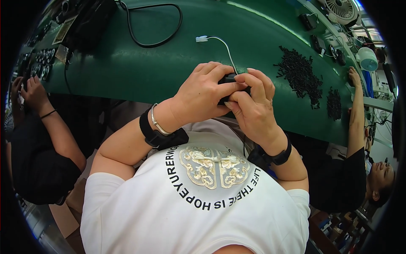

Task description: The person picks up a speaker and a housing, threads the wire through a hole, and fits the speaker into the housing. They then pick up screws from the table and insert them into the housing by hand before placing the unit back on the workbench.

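Note:
Between my two hands, close to the near edge of the green table, is a small black part, mostly covered by my fingers. My left hand wraps round it from the left. On the other side my right hand pinches at it, thumb and fingertips bent inward. A thin pale cable runs up from the part and curves left to a white plug lying on the table. What my right fingertips pinch exactly is hidden.
Loose black screw-like pieces lie in a large pile and a smaller pile on the green table. A black cable loop and a dark box sit at the far left. Co-workers sit at both sides; a fan stands far right.

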The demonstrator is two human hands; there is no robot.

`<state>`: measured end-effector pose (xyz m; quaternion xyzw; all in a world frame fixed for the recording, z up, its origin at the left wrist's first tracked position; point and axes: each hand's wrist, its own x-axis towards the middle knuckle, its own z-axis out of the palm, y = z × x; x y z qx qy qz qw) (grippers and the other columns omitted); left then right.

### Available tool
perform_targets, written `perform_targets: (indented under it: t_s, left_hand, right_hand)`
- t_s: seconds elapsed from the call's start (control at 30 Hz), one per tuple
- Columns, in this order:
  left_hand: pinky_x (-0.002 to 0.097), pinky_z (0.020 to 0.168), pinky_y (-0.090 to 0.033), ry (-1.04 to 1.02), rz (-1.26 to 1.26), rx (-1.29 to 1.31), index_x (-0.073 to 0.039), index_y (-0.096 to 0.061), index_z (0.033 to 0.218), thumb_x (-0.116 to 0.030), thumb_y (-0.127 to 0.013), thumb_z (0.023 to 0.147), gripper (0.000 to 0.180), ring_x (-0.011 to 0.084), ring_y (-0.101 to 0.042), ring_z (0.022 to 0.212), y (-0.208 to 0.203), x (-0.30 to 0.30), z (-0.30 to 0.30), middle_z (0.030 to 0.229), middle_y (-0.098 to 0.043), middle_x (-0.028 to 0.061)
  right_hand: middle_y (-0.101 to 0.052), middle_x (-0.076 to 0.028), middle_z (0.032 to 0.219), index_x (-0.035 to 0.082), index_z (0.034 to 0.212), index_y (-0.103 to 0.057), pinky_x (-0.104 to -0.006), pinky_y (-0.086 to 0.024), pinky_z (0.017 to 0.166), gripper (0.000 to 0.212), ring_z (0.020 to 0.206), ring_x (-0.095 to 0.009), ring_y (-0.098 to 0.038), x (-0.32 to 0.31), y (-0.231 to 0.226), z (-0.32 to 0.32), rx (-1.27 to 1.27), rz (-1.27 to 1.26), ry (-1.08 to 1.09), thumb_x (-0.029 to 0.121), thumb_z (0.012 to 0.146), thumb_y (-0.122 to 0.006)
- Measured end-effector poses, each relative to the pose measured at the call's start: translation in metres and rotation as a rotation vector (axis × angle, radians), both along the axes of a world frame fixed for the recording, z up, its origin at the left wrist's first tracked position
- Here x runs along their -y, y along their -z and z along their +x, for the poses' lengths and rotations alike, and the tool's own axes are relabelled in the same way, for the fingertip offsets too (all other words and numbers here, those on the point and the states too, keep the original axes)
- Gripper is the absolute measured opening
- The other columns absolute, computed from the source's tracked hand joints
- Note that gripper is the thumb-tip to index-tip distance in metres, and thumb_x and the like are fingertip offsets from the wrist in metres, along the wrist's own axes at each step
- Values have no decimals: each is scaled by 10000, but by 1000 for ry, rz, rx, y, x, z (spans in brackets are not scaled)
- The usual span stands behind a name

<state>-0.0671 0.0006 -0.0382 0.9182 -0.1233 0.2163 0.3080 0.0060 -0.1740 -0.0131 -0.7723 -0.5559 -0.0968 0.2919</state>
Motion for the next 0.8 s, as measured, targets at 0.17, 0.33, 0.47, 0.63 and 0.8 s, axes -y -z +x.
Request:
perform_targets:
  t_s: [0.17,0.33,0.47,0.63,0.8]
  left_hand:
    - [443,955,-462,12,6,7,-135,-720,1133,-160,-837,603,543,327,-579,1103,1,1,2,1203,-607,120]
    - [444,974,-450,14,2,-27,-149,-711,1181,-150,-841,603,592,326,-575,1118,-2,1,1,1216,-603,126]
    - [445,986,-441,22,14,-62,-191,-686,1227,-166,-843,611,636,324,-559,1128,-7,-1,0,1206,-590,120]
    - [445,989,-437,28,28,-73,-210,-674,1244,-171,-847,612,656,324,-550,1134,-6,-2,-1,1196,-583,114]
    - [444,997,-432,32,25,-78,-214,-673,1244,-176,-847,614,655,327,-548,1141,-8,0,0,1210,-579,116]
  right_hand:
    - [-580,-91,1203,78,843,-654,-436,-365,1042,150,1235,-343,-473,-5,-2,-3,90,-22,42,116,764,-777]
    - [-617,-75,1094,75,847,-654,-418,-420,963,157,1122,-316,-539,6,-6,9,75,86,79,129,775,-783]
    - [-631,-91,942,50,891,-661,-366,-500,768,156,859,-266,-621,31,-8,54,-398,121,351,130,808,-765]
    - [-627,-111,888,36,959,-664,-328,-508,684,126,743,-244,-622,38,7,109,-32,-94,320,85,855,-715]
    - [-632,-99,873,36,992,-663,-319,-512,708,104,762,-225,-628,36,11,120,172,-266,254,46,889,-671]
